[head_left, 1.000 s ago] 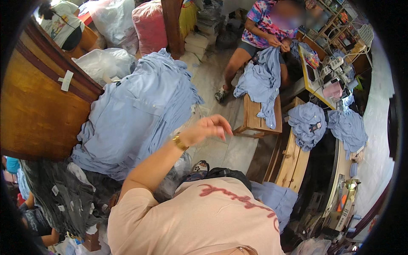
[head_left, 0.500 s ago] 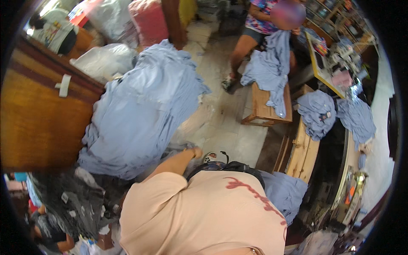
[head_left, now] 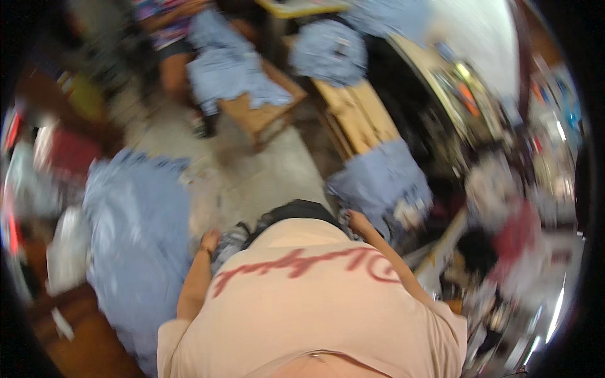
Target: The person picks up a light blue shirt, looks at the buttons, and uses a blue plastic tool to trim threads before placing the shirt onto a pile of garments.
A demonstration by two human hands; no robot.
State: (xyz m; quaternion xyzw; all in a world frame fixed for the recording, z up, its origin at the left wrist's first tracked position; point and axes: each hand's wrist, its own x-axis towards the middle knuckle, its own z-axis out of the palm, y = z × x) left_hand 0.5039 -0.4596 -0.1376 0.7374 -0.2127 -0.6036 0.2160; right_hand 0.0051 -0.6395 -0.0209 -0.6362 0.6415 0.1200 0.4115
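Head view: compared with a second ago, the left hand [head_left: 210, 239] is down from its raised reach over the blue fabric heap [head_left: 135, 239] and sits low beside the dark garment [head_left: 296, 211] at the person's front; the right hand [head_left: 358, 220] touches that garment's other edge. Motion blur hides both grips, so I cannot tell whether either is spread or pinching. The heap is soft and crumpled; a folded blue stack [head_left: 381, 179] lies at the end of the pale wooden table [head_left: 356, 113].
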